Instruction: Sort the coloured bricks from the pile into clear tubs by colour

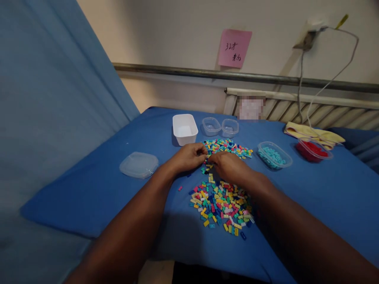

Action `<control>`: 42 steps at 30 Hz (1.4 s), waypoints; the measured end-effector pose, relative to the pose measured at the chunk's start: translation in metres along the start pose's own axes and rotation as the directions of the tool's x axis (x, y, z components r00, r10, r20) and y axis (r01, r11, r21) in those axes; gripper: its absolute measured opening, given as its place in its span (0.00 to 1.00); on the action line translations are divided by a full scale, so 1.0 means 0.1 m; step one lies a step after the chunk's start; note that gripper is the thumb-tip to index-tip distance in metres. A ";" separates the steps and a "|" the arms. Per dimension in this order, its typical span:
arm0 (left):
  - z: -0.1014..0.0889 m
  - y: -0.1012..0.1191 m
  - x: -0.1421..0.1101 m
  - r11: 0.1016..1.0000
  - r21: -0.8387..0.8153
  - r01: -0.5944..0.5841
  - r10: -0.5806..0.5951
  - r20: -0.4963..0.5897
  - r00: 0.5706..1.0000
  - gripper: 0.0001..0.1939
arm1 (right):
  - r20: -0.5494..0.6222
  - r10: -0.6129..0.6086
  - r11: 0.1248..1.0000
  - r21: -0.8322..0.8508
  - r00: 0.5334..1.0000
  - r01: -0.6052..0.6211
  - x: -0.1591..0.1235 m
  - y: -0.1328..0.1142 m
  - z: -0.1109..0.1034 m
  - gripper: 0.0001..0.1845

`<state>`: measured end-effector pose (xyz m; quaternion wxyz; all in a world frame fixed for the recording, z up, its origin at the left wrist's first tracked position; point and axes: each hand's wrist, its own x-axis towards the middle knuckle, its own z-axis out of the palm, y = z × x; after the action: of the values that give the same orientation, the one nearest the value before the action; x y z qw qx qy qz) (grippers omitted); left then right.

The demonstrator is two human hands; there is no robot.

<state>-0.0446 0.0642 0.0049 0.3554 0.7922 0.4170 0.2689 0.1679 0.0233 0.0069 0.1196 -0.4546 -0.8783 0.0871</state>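
two bare forearms come in nearest the camera, the left forearm [130,221] from the bottom left of the frame, the right forearm [299,221] from the bottom right. near the middle of the frame, the left grip [191,156] and the right grip [229,163] sit close together at the near left edge of a heap of small toy bricks [225,146]. both have their fingers curled in; i cannot tell whether either pinches a brick. a looser spread of mixed bricks [220,201] lies at lower centre, and a few bricks trail between the two.

everything rests on a blue worktop [97,181]. just above the left grip stands a white tub [186,141], with two small clear tubs [211,132] to its right. right of centre is a box of teal bricks [272,156], then a box of red pieces [314,150] near a yellow cloth [304,131]. clear lids [139,165] lie at centre left. a blue curtain [59,79] fills the upper left.
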 end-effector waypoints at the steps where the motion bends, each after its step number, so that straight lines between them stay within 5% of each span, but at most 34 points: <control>1: 0.01 0.00 0.00 1.000 -0.005 -0.004 0.004 0.005 1.000 0.06 | 0.007 0.004 1.000 -0.027 1.000 -0.004 0.00 -0.02 0.00 0.18; 8: 0.01 -0.01 0.01 0.998 -0.064 0.012 -0.012 0.006 1.000 0.07 | -0.046 0.090 0.996 0.011 0.995 -0.090 -0.02 -0.04 0.06 0.17; 14: 0.05 0.10 0.00 0.970 -0.241 0.043 -0.038 0.024 0.999 0.11 | -0.268 0.245 0.924 0.356 0.932 -0.141 -0.20 0.04 0.10 0.15; 16: 0.10 0.17 -0.01 0.961 -0.275 0.014 -0.005 0.033 0.999 0.14 | -0.291 0.330 0.825 0.552 0.898 -0.124 -0.24 0.06 0.13 0.13; 19: 0.20 0.25 -0.01 0.959 -0.279 -0.052 0.043 -0.038 0.998 0.13 | -0.217 0.462 0.559 0.824 0.860 -0.092 -0.25 0.04 0.15 0.12; 22: 0.27 0.28 -0.02 0.974 -0.205 -0.095 0.073 -0.113 0.991 0.10 | -0.113 0.558 0.320 0.943 0.822 -0.088 -0.26 -0.01 0.14 0.15; 24: 0.29 0.29 -0.02 0.987 -0.119 -0.112 0.096 -0.132 0.987 0.08 | -0.078 0.570 0.252 0.964 0.818 -0.084 -0.27 -0.04 0.10 0.16; 34: 0.32 0.37 -0.06 0.957 -0.042 -0.288 0.283 -0.096 0.954 0.07 | 0.026 0.614 0.093 0.990 0.789 -0.105 -0.33 -0.03 0.00 0.14; 42: 0.32 0.43 -0.07 0.953 0.027 -0.302 0.302 -0.129 0.944 0.05 | -0.032 0.583 0.136 0.989 0.812 -0.059 -0.38 -0.08 -0.03 0.15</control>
<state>-0.0042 0.0302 0.0186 0.2791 0.8284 0.3142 0.3704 0.1840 -0.0122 0.0068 0.5343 -0.4684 -0.4553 0.5366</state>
